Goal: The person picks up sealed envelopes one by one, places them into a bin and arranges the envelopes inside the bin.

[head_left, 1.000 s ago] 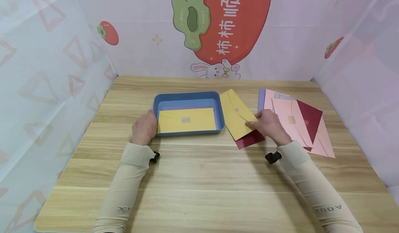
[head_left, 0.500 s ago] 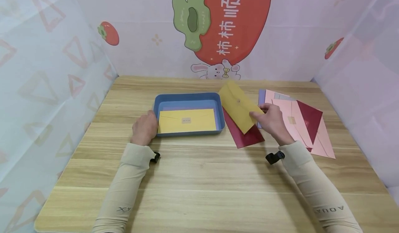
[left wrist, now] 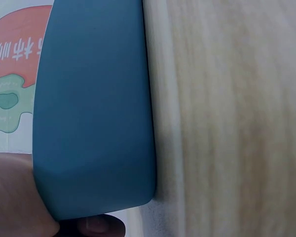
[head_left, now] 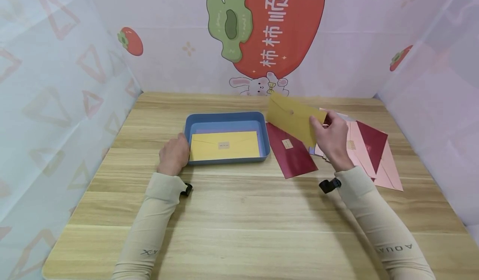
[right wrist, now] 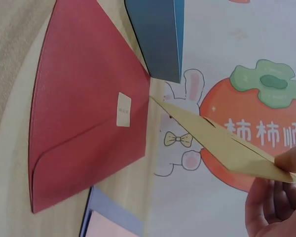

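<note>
My right hand (head_left: 332, 136) pinches a yellow envelope (head_left: 293, 115) by its right end, thumb on the near face. It is lifted and tilted above a dark red envelope (head_left: 292, 159), which lies flat with a pale sticker, as the right wrist view also shows. My left hand (head_left: 173, 153) grips the left wall of a blue tray (head_left: 228, 116); the left wrist view shows a fingertip (left wrist: 99, 224) at the tray's end wall. Inside the tray lies another yellow envelope (head_left: 209, 151) with a pale label, over a purple one that shows only along its edges.
To the right, several overlapping envelopes lie on the wooden table (head_left: 239, 221), among them a pink envelope (head_left: 391, 172) and another dark red envelope (head_left: 374, 142). Printed cloth (head_left: 168, 63) hangs behind the table and along both sides.
My right hand has raised the yellow envelope off the dark red one, tilting it and moving it slightly right. The dark red envelope is now mostly uncovered. My left hand stays on the tray.
</note>
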`<control>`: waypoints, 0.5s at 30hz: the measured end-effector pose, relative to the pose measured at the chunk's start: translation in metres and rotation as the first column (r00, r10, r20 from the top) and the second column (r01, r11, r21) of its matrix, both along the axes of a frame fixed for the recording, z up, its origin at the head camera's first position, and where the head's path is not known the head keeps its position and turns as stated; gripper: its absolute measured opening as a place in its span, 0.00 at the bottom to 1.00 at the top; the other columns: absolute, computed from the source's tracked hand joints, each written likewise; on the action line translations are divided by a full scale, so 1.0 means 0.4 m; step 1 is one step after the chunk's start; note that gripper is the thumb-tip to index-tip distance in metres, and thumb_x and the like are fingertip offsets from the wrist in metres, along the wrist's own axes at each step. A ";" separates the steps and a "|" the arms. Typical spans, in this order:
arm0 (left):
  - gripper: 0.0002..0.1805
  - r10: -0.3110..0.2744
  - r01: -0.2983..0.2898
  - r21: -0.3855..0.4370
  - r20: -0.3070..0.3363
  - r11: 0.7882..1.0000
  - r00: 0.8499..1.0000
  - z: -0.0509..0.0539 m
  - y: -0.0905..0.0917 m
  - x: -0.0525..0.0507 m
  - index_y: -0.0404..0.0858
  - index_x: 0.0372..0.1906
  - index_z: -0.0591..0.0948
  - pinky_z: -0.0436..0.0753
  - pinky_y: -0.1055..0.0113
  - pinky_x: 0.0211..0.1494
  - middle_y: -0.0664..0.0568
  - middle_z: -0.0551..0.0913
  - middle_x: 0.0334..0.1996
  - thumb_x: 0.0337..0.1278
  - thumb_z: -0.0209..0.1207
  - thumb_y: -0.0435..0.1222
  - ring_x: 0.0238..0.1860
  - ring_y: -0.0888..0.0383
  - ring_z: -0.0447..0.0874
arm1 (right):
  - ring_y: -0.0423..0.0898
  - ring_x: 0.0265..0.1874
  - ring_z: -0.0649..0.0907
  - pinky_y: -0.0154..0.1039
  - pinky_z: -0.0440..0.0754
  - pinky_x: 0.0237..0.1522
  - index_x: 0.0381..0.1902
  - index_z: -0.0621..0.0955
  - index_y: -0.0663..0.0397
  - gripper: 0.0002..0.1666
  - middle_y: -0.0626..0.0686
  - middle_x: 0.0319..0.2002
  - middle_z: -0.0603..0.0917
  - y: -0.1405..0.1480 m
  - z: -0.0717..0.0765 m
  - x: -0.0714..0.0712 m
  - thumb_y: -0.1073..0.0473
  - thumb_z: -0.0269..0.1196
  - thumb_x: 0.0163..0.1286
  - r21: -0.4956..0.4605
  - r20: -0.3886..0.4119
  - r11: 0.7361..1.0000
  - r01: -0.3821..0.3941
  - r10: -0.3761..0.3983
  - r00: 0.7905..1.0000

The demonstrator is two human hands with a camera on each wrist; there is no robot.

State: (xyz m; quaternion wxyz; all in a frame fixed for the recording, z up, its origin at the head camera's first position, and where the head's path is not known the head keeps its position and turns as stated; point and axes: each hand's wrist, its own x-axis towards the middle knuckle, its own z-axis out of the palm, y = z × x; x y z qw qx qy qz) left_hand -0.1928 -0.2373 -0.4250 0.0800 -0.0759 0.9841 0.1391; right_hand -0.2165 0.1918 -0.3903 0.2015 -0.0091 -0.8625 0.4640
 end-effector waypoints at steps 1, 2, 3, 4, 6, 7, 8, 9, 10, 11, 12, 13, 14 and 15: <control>0.16 -0.001 0.001 -0.001 0.000 1.000 1.000 0.000 0.000 0.000 0.27 0.54 0.70 0.84 0.39 0.45 0.26 0.82 0.46 0.82 0.33 0.34 0.47 0.32 0.86 | 0.33 0.30 0.80 0.20 0.77 0.31 0.53 0.83 0.65 0.20 0.63 0.42 0.86 0.001 0.002 -0.001 0.52 0.64 0.78 -0.004 -0.022 1.000 0.007 -0.007 1.000; 0.16 -0.001 0.001 -0.002 -0.001 1.000 1.000 0.000 0.000 0.000 0.27 0.54 0.70 0.84 0.39 0.45 0.26 0.82 0.46 0.82 0.33 0.33 0.47 0.32 0.86 | 0.34 0.29 0.79 0.21 0.75 0.30 0.50 0.82 0.65 0.19 0.62 0.40 0.85 0.001 0.004 -0.002 0.52 0.64 0.78 -0.004 -0.041 1.000 0.016 -0.016 0.999; 0.16 -0.002 0.002 -0.004 -0.001 1.000 1.000 0.000 0.000 0.000 0.27 0.54 0.70 0.84 0.39 0.45 0.26 0.82 0.46 0.82 0.33 0.33 0.47 0.32 0.86 | 0.34 0.29 0.79 0.21 0.75 0.30 0.48 0.81 0.66 0.19 0.61 0.39 0.84 0.001 0.006 -0.002 0.51 0.63 0.78 -0.008 -0.058 1.000 0.022 -0.023 0.998; 0.16 -0.002 0.002 -0.005 -0.001 1.000 1.000 0.000 0.000 0.000 0.27 0.54 0.70 0.84 0.39 0.45 0.26 0.82 0.46 0.82 0.33 0.33 0.46 0.32 0.86 | 0.36 0.28 0.78 0.22 0.75 0.29 0.46 0.80 0.67 0.19 0.61 0.38 0.83 0.001 0.008 -0.003 0.52 0.63 0.78 -0.009 -0.077 1.000 0.027 -0.028 0.997; 0.16 -0.002 0.002 -0.008 0.000 1.000 1.000 0.001 0.000 0.000 0.27 0.55 0.70 0.84 0.39 0.45 0.26 0.82 0.46 0.82 0.33 0.33 0.46 0.33 0.86 | 0.37 0.28 0.78 0.22 0.75 0.29 0.45 0.79 0.67 0.20 0.61 0.38 0.83 0.001 0.011 -0.004 0.51 0.63 0.79 -0.015 -0.102 0.999 0.033 -0.034 0.994; 0.16 -0.002 0.002 -0.009 0.000 1.000 1.000 0.001 0.000 0.001 0.27 0.55 0.70 0.84 0.39 0.45 0.26 0.82 0.46 0.83 0.33 0.33 0.46 0.33 0.86 | 0.36 0.29 0.79 0.21 0.76 0.29 0.46 0.80 0.66 0.20 0.61 0.39 0.84 0.001 0.013 -0.003 0.51 0.63 0.79 -0.022 -0.111 0.999 0.033 -0.035 0.993; 0.16 -0.001 0.001 -0.009 -0.001 1.000 1.000 0.001 0.001 0.001 0.27 0.55 0.70 0.84 0.39 0.45 0.26 0.83 0.46 0.83 0.33 0.33 0.46 0.33 0.86 | 0.36 0.30 0.79 0.20 0.76 0.30 0.47 0.80 0.66 0.20 0.61 0.40 0.85 0.001 0.015 -0.004 0.50 0.63 0.79 -0.026 -0.120 0.999 0.034 -0.037 0.992; 0.16 -0.001 0.001 -0.009 -0.002 1.000 1.000 0.000 0.001 0.001 0.27 0.54 0.70 0.84 0.39 0.45 0.26 0.83 0.45 0.83 0.33 0.33 0.46 0.33 0.86 | 0.35 0.31 0.81 0.20 0.77 0.31 0.49 0.81 0.66 0.20 0.62 0.42 0.86 0.001 0.017 -0.004 0.50 0.63 0.79 -0.033 -0.128 0.999 0.033 -0.037 0.991; 0.16 -0.001 0.001 -0.008 -0.004 1.000 1.000 0.000 0.001 0.002 0.27 0.54 0.70 0.84 0.39 0.45 0.26 0.83 0.45 0.83 0.34 0.33 0.46 0.33 0.86 | 0.34 0.32 0.81 0.19 0.78 0.32 0.50 0.81 0.66 0.21 0.63 0.43 0.87 0.001 0.019 -0.004 0.50 0.63 0.80 -0.034 -0.138 0.999 0.033 -0.037 0.990; 0.16 0.000 0.000 -0.007 -0.006 1.000 1.000 0.000 0.001 0.002 0.27 0.53 0.70 0.84 0.39 0.45 0.26 0.83 0.45 0.83 0.34 0.33 0.46 0.33 0.86 | 0.33 0.32 0.82 0.19 0.79 0.32 0.51 0.81 0.66 0.21 0.63 0.44 0.88 0.000 0.021 -0.005 0.50 0.63 0.80 -0.037 -0.146 0.999 0.034 -0.039 0.989; 0.16 0.001 -0.001 -0.006 -0.009 1.000 1.000 -0.001 0.001 0.002 0.27 0.53 0.70 0.85 0.39 0.44 0.26 0.83 0.45 0.83 0.34 0.33 0.45 0.32 0.86 | 0.32 0.32 0.82 0.19 0.79 0.32 0.52 0.81 0.66 0.21 0.63 0.44 0.88 0.000 0.023 -0.005 0.50 0.63 0.80 -0.041 -0.152 0.999 0.036 -0.042 0.987; 0.15 0.001 -0.001 -0.006 -0.012 1.000 1.000 -0.001 0.001 0.003 0.28 0.52 0.70 0.85 0.39 0.44 0.26 0.83 0.44 0.82 0.34 0.33 0.45 0.32 0.87 | 0.32 0.32 0.82 0.18 0.79 0.32 0.52 0.82 0.67 0.21 0.64 0.43 0.88 0.001 0.024 -0.005 0.50 0.63 0.79 -0.043 -0.159 0.998 0.038 -0.045 0.986; 0.15 0.001 -0.001 -0.005 -0.014 1.000 1.000 -0.001 0.001 0.003 0.28 0.51 0.70 0.85 0.39 0.44 0.26 0.83 0.44 0.82 0.34 0.33 0.45 0.32 0.87 | 0.32 0.31 0.81 0.19 0.78 0.31 0.51 0.82 0.67 0.22 0.64 0.42 0.88 0.002 0.026 -0.006 0.50 0.63 0.79 -0.044 -0.164 0.998 0.042 -0.048 0.985; 0.15 0.001 -0.001 -0.004 -0.016 1.000 1.000 -0.002 0.002 0.003 0.28 0.51 0.70 0.85 0.39 0.44 0.25 0.83 0.44 0.82 0.34 0.33 0.45 0.32 0.87 | 0.32 0.31 0.81 0.19 0.78 0.31 0.52 0.82 0.67 0.21 0.63 0.42 0.87 0.003 0.028 -0.006 0.51 0.63 0.79 -0.046 -0.165 0.998 0.044 -0.051 0.985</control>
